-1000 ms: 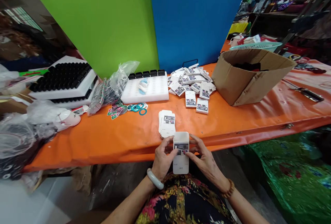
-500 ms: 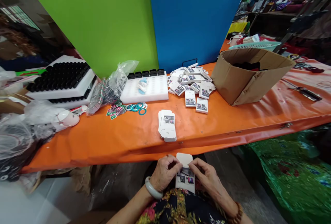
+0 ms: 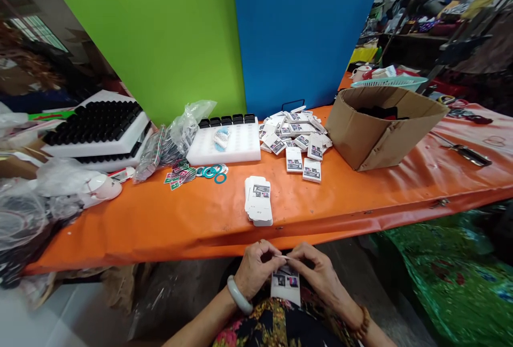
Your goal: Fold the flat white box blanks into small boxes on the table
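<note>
A small white printed box [image 3: 286,286] is held over my lap, just in front of the table edge. My left hand [image 3: 256,267] pinches its top end from the left, thumb and forefinger together. From the other side my right hand [image 3: 315,272] pinches the same end. The top flap shows only as a thin edge between the fingertips. Beyond my hands, a stack of flat white cartons [image 3: 258,201] lies near the front of the orange table [image 3: 176,229]. Farther back is a heap of closed white boxes [image 3: 294,136].
An open cardboard box [image 3: 372,138] stands at right, holding dark items. White foam trays [image 3: 224,146] with black pieces sit at the back and left. Teal rings [image 3: 211,171], small printed cards [image 3: 178,175] and plastic bags [image 3: 188,128] lie nearby. Green and blue boards rise behind.
The box's top flap, upright and visible before, is now folded over and seen edge-on. My fingers have closed in together at the top of the box. The view has shifted slightly.
</note>
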